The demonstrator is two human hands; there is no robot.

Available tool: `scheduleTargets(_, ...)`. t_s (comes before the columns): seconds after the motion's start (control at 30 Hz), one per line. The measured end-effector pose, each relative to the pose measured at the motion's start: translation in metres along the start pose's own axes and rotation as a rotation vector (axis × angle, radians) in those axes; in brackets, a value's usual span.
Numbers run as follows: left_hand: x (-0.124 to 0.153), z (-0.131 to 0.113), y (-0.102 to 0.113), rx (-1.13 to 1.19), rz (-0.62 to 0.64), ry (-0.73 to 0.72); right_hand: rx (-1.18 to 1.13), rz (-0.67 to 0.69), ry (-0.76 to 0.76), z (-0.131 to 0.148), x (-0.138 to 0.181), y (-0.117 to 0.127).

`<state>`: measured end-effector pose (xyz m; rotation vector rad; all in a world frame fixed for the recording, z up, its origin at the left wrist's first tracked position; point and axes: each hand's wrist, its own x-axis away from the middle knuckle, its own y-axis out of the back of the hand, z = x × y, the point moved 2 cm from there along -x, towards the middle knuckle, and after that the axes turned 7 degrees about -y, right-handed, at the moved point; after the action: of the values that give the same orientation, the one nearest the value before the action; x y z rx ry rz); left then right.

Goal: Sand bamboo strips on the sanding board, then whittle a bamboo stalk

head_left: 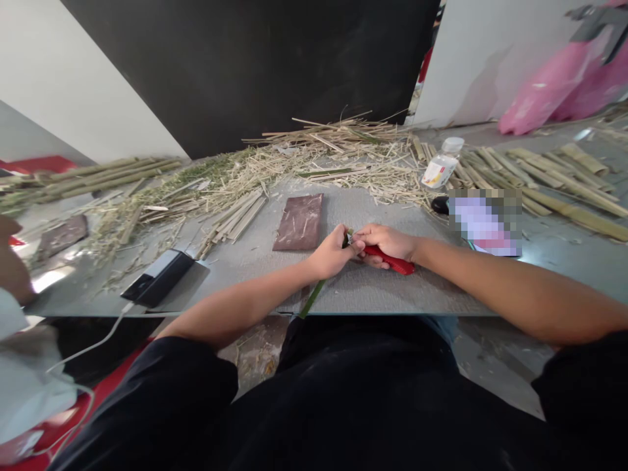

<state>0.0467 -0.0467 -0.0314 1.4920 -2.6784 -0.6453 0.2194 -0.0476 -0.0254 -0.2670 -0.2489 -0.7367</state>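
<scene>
Just in front of me, above the grey tabletop (275,288), my two hands meet. My left hand (333,252) pinches a narrow green bamboo strip (312,299), whose lower end slants down to the table's near edge. In my right hand (390,242) is a red-handled knife (396,263), its handle pointing right toward me. Something metallic shows between the fingertips, where tool and strip come together; the fingers hide most of the blade. A flat brown slab (298,222) with pale shavings on it lies just beyond my left hand.
Bamboo shavings (275,163) and split sticks (240,219) pile up behind. At right are a bottle (443,163), a blurred phone (483,226) and bamboo pieces (544,170). A black box with a cable (157,278) stands left. Another person's arm (12,261) is at far left.
</scene>
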Motion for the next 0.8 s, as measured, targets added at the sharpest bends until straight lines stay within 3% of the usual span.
scheduleTargets(0.3, -0.003, -0.002, 0.0, -0.149, -0.145, 0.015, -0.054, -0.255, 0.113, -0.007, -0.006, -0.006)
scheduleTargets(0.5, -0.004, -0.006, 0.002, -0.115, -0.083, -0.025, 0.011, -0.019, 0.007, -0.002, -0.002, 0.004)
scheduleTargets(0.8, 0.001, -0.007, 0.001, -0.113, -0.084, 0.005, 0.0, 0.002, -0.088, 0.005, -0.001, 0.003)
